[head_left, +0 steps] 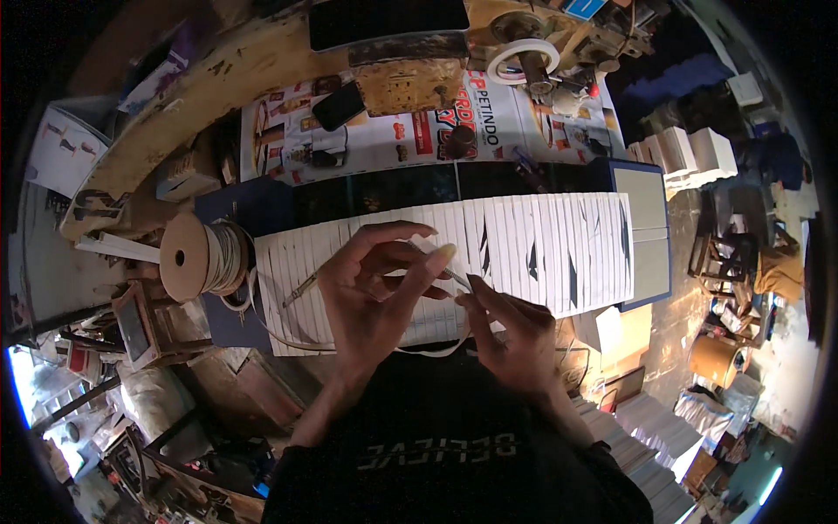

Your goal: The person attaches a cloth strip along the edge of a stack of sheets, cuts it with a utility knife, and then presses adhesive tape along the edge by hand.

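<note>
My left hand [377,288] is raised over a long row of white folded paper sections [524,249] laid side by side on a dark blue board [253,214]. Its fingers pinch a thin metal needle-like tool [301,288] that points down left. My right hand [511,327] is just to the right, its fingertips pinched on a fine thread or the tool's other end near my left thumb. A white cord [436,351] loops under both hands. A cardboard spool of pale cord [205,258] stands left of the paper row.
A worn wooden bench [218,79] curves across the back with a black phone [339,106], a roll of white tape [522,59] and printed paper on it. Stacks of white paper blocks [690,153] sit right. Book stacks [646,437] lie lower right. Clutter fills the floor left.
</note>
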A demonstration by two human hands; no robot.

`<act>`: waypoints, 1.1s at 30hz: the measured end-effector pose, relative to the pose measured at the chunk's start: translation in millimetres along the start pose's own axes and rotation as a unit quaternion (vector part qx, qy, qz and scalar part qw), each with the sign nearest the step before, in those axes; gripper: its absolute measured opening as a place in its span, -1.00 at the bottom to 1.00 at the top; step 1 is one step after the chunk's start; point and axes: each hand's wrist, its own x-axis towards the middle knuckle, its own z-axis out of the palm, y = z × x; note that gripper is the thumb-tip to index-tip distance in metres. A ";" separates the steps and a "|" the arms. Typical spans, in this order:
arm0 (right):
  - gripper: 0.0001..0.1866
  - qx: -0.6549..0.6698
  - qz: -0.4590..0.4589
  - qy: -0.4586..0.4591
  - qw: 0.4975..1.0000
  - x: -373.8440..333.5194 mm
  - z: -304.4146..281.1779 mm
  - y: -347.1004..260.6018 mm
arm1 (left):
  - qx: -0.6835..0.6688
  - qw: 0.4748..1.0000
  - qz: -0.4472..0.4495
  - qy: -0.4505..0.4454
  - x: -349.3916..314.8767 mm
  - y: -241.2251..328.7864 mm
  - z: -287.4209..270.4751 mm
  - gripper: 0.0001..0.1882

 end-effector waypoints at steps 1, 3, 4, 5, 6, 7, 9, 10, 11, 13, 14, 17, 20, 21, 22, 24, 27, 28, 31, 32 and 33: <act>-0.51 0.001 0.001 0.001 1.000 2.6 -4.0 -1.1 | 0.001 1.000 -0.001 -0.001 -0.9 -1.3 -0.9 -0.77; -0.64 -0.039 0.033 0.009 0.999 9.2 -12.9 -2.2 | -0.083 0.995 -0.060 0.017 -3.7 -4.6 -2.8 -0.74; -0.63 -0.039 0.029 0.019 0.999 10.0 -13.8 -0.3 | -0.083 0.995 -0.061 0.014 -4.7 -4.2 -2.8 -0.74; -0.63 -0.039 0.031 0.021 0.999 9.8 -15.1 0.4 | -0.111 0.991 -0.076 0.004 -5.8 -3.3 -2.9 -0.75; -0.56 -0.054 0.033 0.001 0.998 10.1 -16.4 0.5 | -0.139 0.986 -0.090 -0.003 -6.9 -2.8 -3.5 -0.77; -0.49 -0.068 0.036 -0.020 0.997 11.4 -17.2 -0.8 | -0.137 0.986 -0.091 -0.003 -7.5 -3.0 -4.1 -0.77; -0.52 -0.048 0.020 0.050 0.997 19.7 -20.7 -17.5 | -0.121 0.988 -0.092 0.005 -9.1 -3.0 -3.9 -0.81; -0.53 -0.029 0.017 0.076 0.997 22.8 -25.0 -27.1 | -0.121 0.988 -0.094 0.004 -10.4 -2.5 -3.4 -0.81; -0.53 -0.030 0.020 0.077 0.996 21.1 -26.2 -27.0 | -0.116 0.989 -0.095 0.002 -12.1 -2.0 -3.0 -0.86; -0.56 -0.026 -0.045 0.044 0.998 15.7 -30.1 -26.6 | -0.117 0.988 -0.101 -0.019 -15.8 -7.3 -1.8 -0.90; -0.56 -0.006 -0.004 0.040 0.999 17.3 -24.2 -34.0 | -0.104 0.991 -0.083 -0.006 -20.8 -14.4 -4.8 -0.91; -0.55 0.020 -0.013 0.017 1.000 15.1 -8.8 -25.9 | -0.099 0.993 -0.061 0.019 -29.8 -24.2 -4.1 -0.88; -0.60 0.096 -0.028 0.044 0.994 5.4 -4.6 -19.8 | -0.044 0.995 -0.079 -0.034 -33.4 -20.1 -9.9 -0.88; -0.60 0.086 -0.024 0.065 0.994 -3.8 -1.9 -20.1 | -0.019 0.994 -0.081 -0.069 -36.8 -21.2 -13.4 -0.88; -0.60 0.073 -0.013 0.077 0.994 -11.4 -1.2 -21.8 | -0.033 0.994 -0.070 -0.083 -38.8 -23.8 -14.3 -0.84; -0.60 0.045 0.005 0.106 0.993 -24.7 1.1 -25.5 | -0.021 0.990 -0.094 -0.103 -40.6 -21.6 -7.8 -0.83; -0.50 -0.014 0.011 0.118 0.993 -47.4 3.9 -34.3 | 0.010 0.985 -0.109 -0.137 -42.4 -17.6 3.8 -0.77; -0.50 -0.017 0.018 0.127 0.992 -54.9 3.2 -39.3 | 0.009 0.984 -0.100 -0.150 -43.3 -20.1 6.8 -0.85; -0.47 -0.002 0.083 0.126 0.988 -72.7 -9.4 -57.2 | 0.036 0.979 -0.074 -0.187 -50.0 -18.5 16.2 -0.90; -0.46 -0.013 0.104 0.132 0.986 -79.9 -12.0 -61.9 | 0.041 0.976 -0.056 -0.208 -55.0 -21.1 20.0 -0.89; -0.46 -0.023 0.125 0.138 0.982 -86.8 -13.1 -63.7 | 0.047 0.972 -0.038 -0.229 -59.4 -22.9 24.2 -0.88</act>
